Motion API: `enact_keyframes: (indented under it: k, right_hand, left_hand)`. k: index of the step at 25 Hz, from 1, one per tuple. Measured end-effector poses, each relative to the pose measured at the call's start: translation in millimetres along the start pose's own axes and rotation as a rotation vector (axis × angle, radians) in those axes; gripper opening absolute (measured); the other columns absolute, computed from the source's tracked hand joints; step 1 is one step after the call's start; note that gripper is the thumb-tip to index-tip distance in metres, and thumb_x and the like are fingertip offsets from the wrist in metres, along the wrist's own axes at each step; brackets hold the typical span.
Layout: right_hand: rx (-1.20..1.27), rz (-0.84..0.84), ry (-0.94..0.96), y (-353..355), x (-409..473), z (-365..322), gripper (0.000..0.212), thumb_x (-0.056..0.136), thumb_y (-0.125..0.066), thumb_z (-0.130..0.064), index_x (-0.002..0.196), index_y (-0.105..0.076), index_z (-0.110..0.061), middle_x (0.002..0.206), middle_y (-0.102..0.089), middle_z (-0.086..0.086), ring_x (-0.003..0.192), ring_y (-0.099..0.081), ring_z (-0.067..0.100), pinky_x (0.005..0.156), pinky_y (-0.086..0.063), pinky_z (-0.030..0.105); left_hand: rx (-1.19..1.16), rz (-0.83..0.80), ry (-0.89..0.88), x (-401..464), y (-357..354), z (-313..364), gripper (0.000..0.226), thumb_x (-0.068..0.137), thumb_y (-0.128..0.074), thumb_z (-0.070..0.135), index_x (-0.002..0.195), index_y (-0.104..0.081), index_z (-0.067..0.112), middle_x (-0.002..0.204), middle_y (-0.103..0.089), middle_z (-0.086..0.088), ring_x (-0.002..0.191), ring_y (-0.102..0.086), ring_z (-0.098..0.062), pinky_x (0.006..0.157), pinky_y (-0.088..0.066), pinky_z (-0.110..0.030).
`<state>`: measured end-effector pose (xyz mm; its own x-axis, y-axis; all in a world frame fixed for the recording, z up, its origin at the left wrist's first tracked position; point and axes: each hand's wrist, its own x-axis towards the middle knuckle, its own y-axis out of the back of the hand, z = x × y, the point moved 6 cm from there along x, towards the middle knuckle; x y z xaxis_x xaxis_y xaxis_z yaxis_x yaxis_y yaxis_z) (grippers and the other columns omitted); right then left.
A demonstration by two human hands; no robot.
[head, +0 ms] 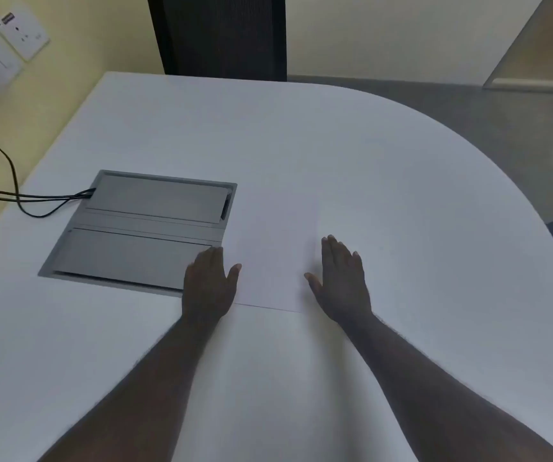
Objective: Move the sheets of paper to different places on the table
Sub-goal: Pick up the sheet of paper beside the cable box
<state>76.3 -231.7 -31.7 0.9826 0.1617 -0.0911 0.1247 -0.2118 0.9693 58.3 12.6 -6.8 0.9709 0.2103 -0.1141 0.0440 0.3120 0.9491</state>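
**Both hands flat at the sheet's side edges**

Far left: wall sockets (5, 48) on the yellow wall, black cables (18, 195) running over the table (401, 181) edge into the grey cable box (141, 228) set flush in the tabletop. Box lids are down.

Left hand (210, 283): palm down, fingers straight and together, thumb spread to the right. Gripping nothing. Fingertips lie over the near-right corner of the cable box; the thumb side sits on or right at the left edge of the sheet of paper (273, 255). Can't tell how far the palm overlaps the sheet, white on white.

The sheet lies flat on the table, just right of the cable box, long side running away from the person. Its near edge shows as a thin line between the two wrists; the far edge is faint. Could be more than one sheet stacked, can't tell.

Right hand (341, 285): also palm down, fingers extended and slightly fanned, thumb pointing left toward the sheet. Holding nothing. It rests at the sheet's right edge, thumb over the paper's near-right part.

The sheet sits between the hands, both forearms reaching in from the near edge.

Behind the table: a dark panel (221, 35), then grey floor (468, 105) to the right.
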Motion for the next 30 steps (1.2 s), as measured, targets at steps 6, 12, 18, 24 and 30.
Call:
enact_keyframes:
  k: [6, 12, 18, 24, 30]
  right_hand:
    - [0.201, -0.113, -0.267, -35, 27, 10, 0.07, 0.089, -0.059, -0.054, 0.141, -0.038, -0.013, 0.142, -0.042, 0.008, 0.128, -0.043, 0.03, 0.097, -0.036, 0.044]
    - [0.467, -0.097, -0.48, -54, 43, 10, 0.068, 0.07, -0.078, -0.052, 0.122, -0.052, -0.017, 0.124, -0.046, 0.005, 0.119, -0.045, 0.029, 0.088, -0.039, 0.042]
    - [0.557, -0.076, -0.597, -56, 47, 5, 0.077, 0.072, -0.079, -0.049, 0.134, -0.049, -0.016, 0.131, -0.046, 0.006, 0.127, -0.044, 0.029, 0.097, -0.04, 0.047]
    - [0.649, -0.064, -0.647, -57, 50, 5, 0.067, 0.073, -0.076, -0.039, 0.131, -0.052, -0.014, 0.129, -0.047, 0.005, 0.124, -0.049, 0.028, 0.097, -0.04, 0.047]
    - [0.709, -0.071, -0.702, -63, 54, 4, 0.063, 0.072, -0.076, -0.038, 0.128, -0.054, -0.017, 0.128, -0.047, 0.003, 0.119, -0.054, 0.027, 0.099, -0.042, 0.047]
  left_hand:
    - [-0.268, -0.113, 0.3, 40, -30, -22, 0.05, 0.093, -0.059, 0.034, 0.119, -0.053, -0.008, 0.12, -0.056, -0.026, 0.115, -0.048, -0.038, 0.095, -0.039, -0.042]
    - [-0.208, -0.13, 0.379, 62, -43, -24, 0.066, 0.081, -0.069, 0.039, 0.136, -0.049, 0.01, 0.133, -0.045, -0.014, 0.125, -0.045, -0.032, 0.1, -0.044, -0.045]
    - [-0.212, -0.083, 0.406, 63, -49, -25, 0.065, 0.078, -0.074, 0.038, 0.133, -0.049, 0.016, 0.133, -0.045, -0.009, 0.123, -0.048, -0.03, 0.098, -0.042, -0.044]
    - [-0.238, -0.101, 0.488, 68, -49, -19, 0.059, 0.078, -0.076, 0.028, 0.13, -0.051, 0.015, 0.134, -0.045, -0.009, 0.121, -0.051, -0.03, 0.096, -0.043, -0.043]
    - [-0.264, -0.081, 0.522, 70, -46, -19, 0.059, 0.075, -0.08, 0.023, 0.126, -0.051, 0.014, 0.132, -0.048, -0.009, 0.12, -0.052, -0.031, 0.093, -0.045, -0.044]
